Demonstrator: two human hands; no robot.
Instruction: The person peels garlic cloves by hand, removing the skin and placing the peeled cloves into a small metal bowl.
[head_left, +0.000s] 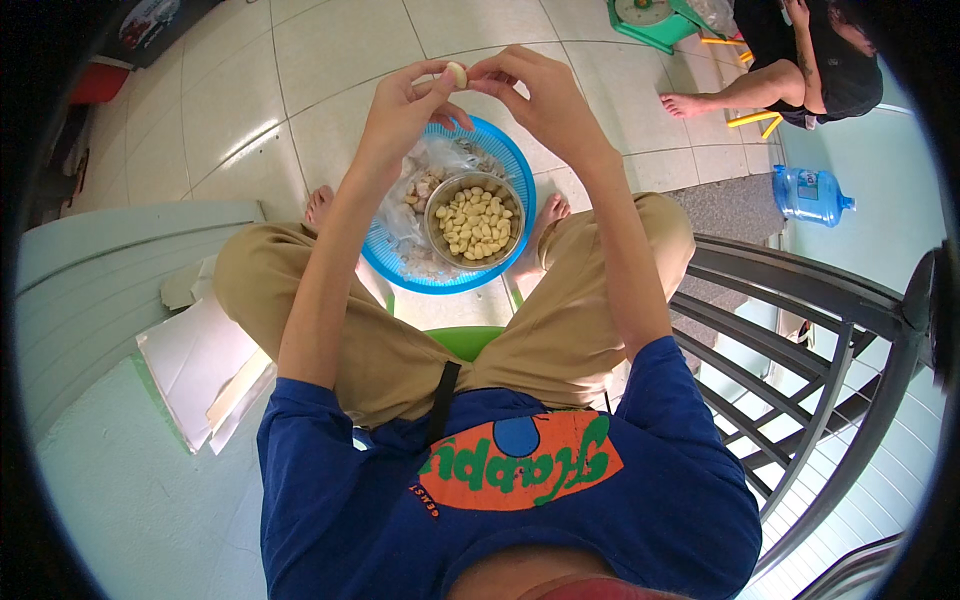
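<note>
Between the fingertips of both hands is one pale garlic clove (457, 75), held up beyond the basket. My left hand (415, 94) pinches it from the left side, with its other fingers curled below. From the right, my right hand (525, 86) touches the clove with thumb and forefinger. Beneath them a round blue plastic basket (525, 161) rests between my feet. In it stands a steel bowl (430, 225) of peeled garlic cloves (476, 223). Beside the bowl lie a clear plastic bag (401, 214), unpeeled garlic (424, 185) and loose papery skins (431, 268).
A green stool (465, 341) is under me. Dark metal railings (795, 274) stand at the right, near a blue water bottle (814, 195). Another person sits at the upper right, by a green scale (643, 26). Flattened cardboard (195, 360) leans at the left wall.
</note>
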